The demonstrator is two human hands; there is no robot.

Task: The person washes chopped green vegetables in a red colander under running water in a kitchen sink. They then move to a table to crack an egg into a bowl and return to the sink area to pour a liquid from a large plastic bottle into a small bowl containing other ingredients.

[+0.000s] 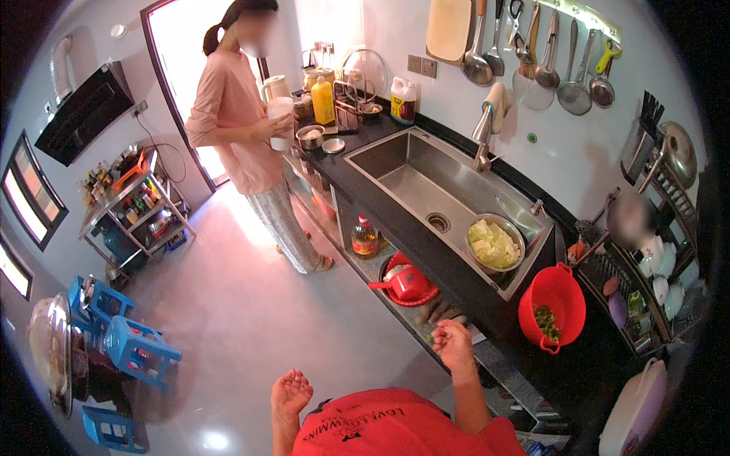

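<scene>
Both my hands are raised in front of my red shirt, away from the sink. My left hand [292, 393] is over the floor, palm up, with loosely bent fingers and nothing visible in it. My right hand [454, 346] hovers by the counter's front edge, its fingers half curled and no held thing showing. Nearest to it on the counter stands a red plastic basket [553, 304] with green cut vegetables [546, 324] at its bottom. Inside the steel sink [411, 167], at its near right end, a metal bowl [520, 262] holds pale green cabbage leaves [494, 243].
A person [236, 129] in a pink top stands at the counter's far left, holding a whitish container [280, 125]. Under the counter are an oil bottle [364, 237] and a red colander [411, 283]. Blue stools [141, 346] stand left; a dish rack [631, 292] is right.
</scene>
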